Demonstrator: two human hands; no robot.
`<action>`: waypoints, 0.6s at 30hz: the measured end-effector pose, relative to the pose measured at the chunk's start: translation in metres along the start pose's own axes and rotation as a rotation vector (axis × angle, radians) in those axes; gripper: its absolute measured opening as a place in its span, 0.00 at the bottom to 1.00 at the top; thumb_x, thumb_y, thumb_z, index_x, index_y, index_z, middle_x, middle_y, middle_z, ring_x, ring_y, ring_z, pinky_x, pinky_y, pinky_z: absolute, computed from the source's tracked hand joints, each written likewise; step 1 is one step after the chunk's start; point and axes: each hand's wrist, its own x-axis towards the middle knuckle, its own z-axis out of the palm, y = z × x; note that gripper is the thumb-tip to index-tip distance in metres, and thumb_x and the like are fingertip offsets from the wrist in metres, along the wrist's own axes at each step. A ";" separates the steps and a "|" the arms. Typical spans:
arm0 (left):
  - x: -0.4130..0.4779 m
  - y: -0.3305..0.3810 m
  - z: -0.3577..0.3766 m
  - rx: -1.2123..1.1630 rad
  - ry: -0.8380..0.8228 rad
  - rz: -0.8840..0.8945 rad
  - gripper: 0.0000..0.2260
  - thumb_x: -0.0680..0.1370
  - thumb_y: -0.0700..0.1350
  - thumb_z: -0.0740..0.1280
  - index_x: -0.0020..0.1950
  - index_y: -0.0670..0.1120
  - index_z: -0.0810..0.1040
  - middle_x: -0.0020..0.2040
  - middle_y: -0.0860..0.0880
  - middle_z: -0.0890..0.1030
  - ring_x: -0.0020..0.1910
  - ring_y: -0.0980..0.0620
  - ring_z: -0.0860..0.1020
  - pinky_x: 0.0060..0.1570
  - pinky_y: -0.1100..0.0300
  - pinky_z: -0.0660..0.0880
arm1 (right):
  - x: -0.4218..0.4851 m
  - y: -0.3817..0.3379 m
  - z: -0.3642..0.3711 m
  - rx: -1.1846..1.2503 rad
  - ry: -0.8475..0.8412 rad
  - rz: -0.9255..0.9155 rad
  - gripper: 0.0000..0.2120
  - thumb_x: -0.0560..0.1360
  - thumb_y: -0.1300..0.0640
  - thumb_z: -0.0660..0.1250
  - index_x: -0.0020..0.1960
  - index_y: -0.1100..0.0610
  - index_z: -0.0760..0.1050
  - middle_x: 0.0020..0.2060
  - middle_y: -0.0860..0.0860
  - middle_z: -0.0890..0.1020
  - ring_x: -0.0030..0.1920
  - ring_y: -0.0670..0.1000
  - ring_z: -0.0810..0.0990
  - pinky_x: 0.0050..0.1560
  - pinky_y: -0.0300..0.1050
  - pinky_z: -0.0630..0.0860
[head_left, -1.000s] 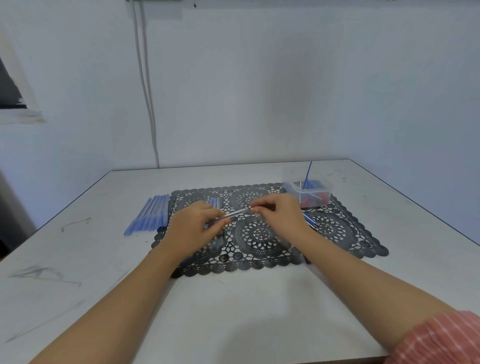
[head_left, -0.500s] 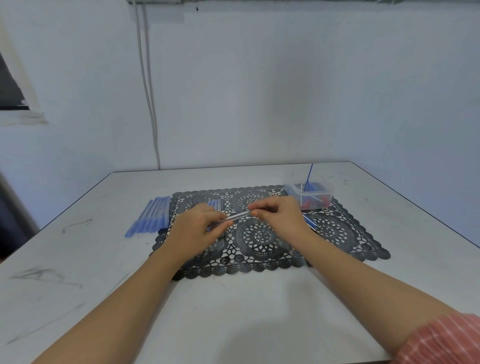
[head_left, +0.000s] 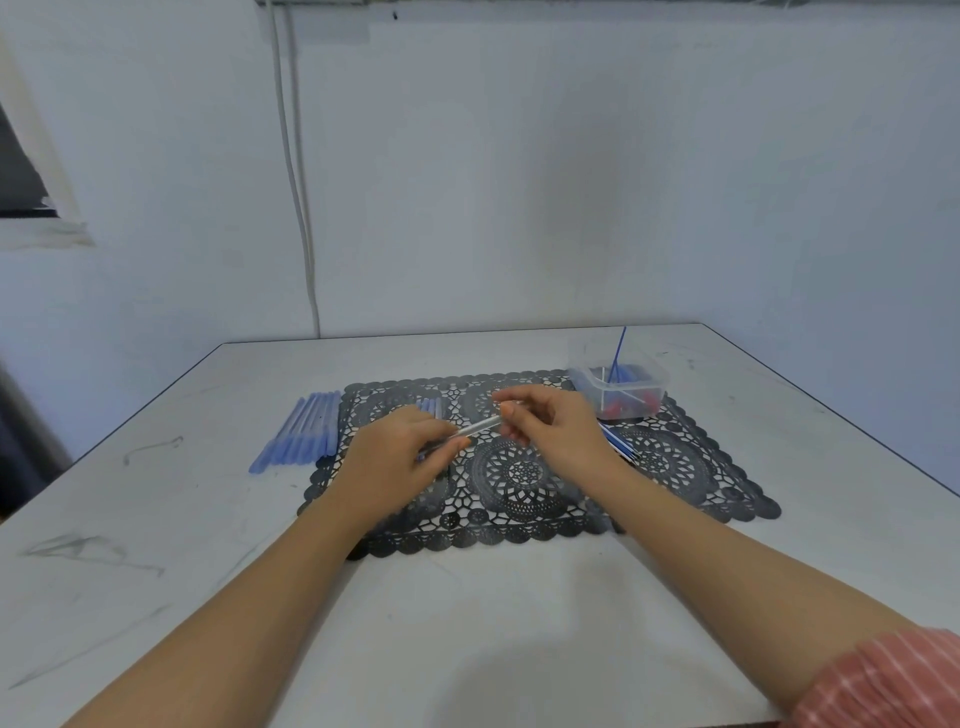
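Holding the clear pen tube (head_left: 479, 426) level just above the black mat (head_left: 675, 467), we grip its near end in our left hand (head_left: 400, 462) and pinch the far end with our right hand (head_left: 558, 428), probably so the next part slides in straight. Blue pens (head_left: 304, 431) lie in a row on the table (head_left: 467, 623) to the left, out of the way. The tub (head_left: 587, 389) and loose refills (head_left: 621, 449) sit near the right hand for easy reach.

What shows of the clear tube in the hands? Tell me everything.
The tube is thin, straight and clear, plastic by its look. It slants up to the right above the black lace mat. The left hand pinches its lower end, the right hand its upper end. Only the middle stretch shows; its contents cannot be told.
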 end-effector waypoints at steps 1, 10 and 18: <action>0.000 0.000 0.000 -0.008 0.009 -0.009 0.19 0.75 0.59 0.57 0.47 0.50 0.83 0.34 0.57 0.77 0.34 0.59 0.73 0.32 0.63 0.71 | 0.000 -0.001 0.000 -0.001 -0.007 -0.003 0.07 0.75 0.62 0.66 0.49 0.52 0.78 0.34 0.51 0.82 0.33 0.45 0.78 0.36 0.36 0.76; 0.000 0.001 -0.003 -0.003 0.052 0.076 0.17 0.76 0.57 0.60 0.45 0.47 0.83 0.34 0.57 0.78 0.33 0.61 0.72 0.32 0.69 0.69 | -0.002 0.004 -0.004 -0.395 -0.008 -0.195 0.15 0.78 0.52 0.61 0.33 0.47 0.72 0.26 0.45 0.75 0.27 0.44 0.71 0.30 0.36 0.68; 0.000 -0.001 -0.001 -0.018 0.046 0.050 0.17 0.76 0.58 0.59 0.46 0.49 0.83 0.34 0.57 0.78 0.33 0.59 0.73 0.31 0.60 0.74 | -0.001 0.008 -0.007 -0.416 -0.045 -0.256 0.06 0.78 0.51 0.60 0.44 0.49 0.74 0.31 0.46 0.77 0.32 0.47 0.75 0.36 0.42 0.72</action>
